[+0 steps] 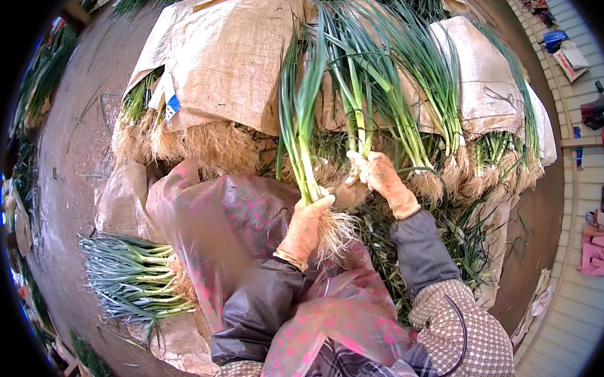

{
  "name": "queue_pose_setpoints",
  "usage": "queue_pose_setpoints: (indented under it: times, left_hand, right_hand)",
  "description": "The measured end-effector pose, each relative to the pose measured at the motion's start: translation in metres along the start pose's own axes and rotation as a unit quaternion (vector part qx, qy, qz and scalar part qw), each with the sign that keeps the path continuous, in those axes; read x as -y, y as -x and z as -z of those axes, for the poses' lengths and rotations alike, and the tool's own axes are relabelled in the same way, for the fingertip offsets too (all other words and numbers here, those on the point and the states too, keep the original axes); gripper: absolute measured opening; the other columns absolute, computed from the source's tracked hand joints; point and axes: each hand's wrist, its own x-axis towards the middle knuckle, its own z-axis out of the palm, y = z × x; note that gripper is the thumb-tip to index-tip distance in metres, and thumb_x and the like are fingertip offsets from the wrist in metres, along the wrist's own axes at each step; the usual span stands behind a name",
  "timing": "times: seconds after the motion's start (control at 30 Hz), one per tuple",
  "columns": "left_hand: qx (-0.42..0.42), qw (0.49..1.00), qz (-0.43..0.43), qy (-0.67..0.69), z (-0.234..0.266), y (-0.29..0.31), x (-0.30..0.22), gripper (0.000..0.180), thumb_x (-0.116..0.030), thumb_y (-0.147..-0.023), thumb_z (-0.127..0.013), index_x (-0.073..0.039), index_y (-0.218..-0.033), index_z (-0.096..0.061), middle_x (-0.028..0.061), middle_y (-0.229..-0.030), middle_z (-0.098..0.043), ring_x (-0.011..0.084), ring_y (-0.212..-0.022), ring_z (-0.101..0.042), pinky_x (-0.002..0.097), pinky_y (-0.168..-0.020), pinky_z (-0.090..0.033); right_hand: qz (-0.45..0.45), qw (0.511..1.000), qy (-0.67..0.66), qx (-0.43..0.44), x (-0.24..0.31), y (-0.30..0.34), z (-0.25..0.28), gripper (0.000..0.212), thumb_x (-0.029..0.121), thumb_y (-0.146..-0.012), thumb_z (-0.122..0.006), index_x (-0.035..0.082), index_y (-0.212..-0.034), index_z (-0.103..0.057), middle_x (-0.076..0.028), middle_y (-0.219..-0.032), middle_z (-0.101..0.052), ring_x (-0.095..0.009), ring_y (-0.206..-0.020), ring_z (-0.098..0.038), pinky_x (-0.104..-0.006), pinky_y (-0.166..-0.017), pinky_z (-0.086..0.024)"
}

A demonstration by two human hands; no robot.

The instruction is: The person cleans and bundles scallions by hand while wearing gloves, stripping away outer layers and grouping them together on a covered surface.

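Both my hands wear orange gloves. My left hand [302,230] is wrapped round the white stems of a few green onions [306,158], just above their pale, bushy roots [335,233]; their green leaves point away from me. To the right, my right hand [384,178] pinches the lower stems of another green onion bunch [358,118]. Its roots hang beside my fingers, and its leaves lie over the sacking behind. More loose green onions [407,133] with brown roots rest right of that hand.
Tan woven sacks [222,57] cover root-ended onion bundles ahead, with a paler sack [482,73] at right. A stacked green onion pile [134,277] lies on sacking at my left. A pink-spotted plastic apron [341,308] covers my lap. Leaf scraps [453,249] litter the right side.
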Motion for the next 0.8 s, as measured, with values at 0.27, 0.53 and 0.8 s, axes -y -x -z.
queue_pose_setpoints:
  times: [0.27,0.53,0.8]
  left_hand:
    - [-0.011,0.998,-0.038,-0.057,-0.018,0.009,0.013,0.016,-0.003,-0.085,-0.067,-0.002,-0.101,-0.064,0.0017,-0.085,-0.063,0.0101,-0.072,-0.06,0.0253,-0.065,-0.05]
    - [-0.09,0.977,-0.115,-0.156,-0.01,0.007,0.019,0.011,0.002,-0.082,-0.068,-0.001,-0.091,-0.063,-0.0008,-0.081,-0.061,0.0078,-0.07,-0.057,0.0237,-0.062,-0.047]
    - [-0.02,0.99,-0.031,-0.136,-0.011,0.011,0.02,0.014,0.007,-0.078,-0.068,-0.001,-0.084,-0.059,0.0036,-0.086,-0.063,0.013,-0.078,-0.06,0.0266,-0.071,-0.049]
  right_hand:
    - [0.373,0.795,0.419,-0.231,-0.036,0.033,-0.028,0.023,0.025,-0.094,-0.055,0.009,-0.082,-0.067,-0.009,-0.056,-0.059,-0.02,-0.041,-0.052,-0.0317,-0.039,-0.038]
    - [0.185,0.966,0.016,-0.178,0.024,0.112,-0.014,0.025,0.026,-0.099,-0.05,0.005,-0.095,-0.062,-0.003,-0.067,-0.06,-0.01,-0.052,-0.056,-0.0236,-0.043,-0.048]
    - [0.109,0.789,0.556,-0.237,0.005,-0.04,0.003,0.043,0.052,-0.087,-0.06,0.011,-0.076,-0.055,-0.01,-0.062,-0.059,-0.027,-0.055,-0.058,-0.0459,-0.055,-0.046]
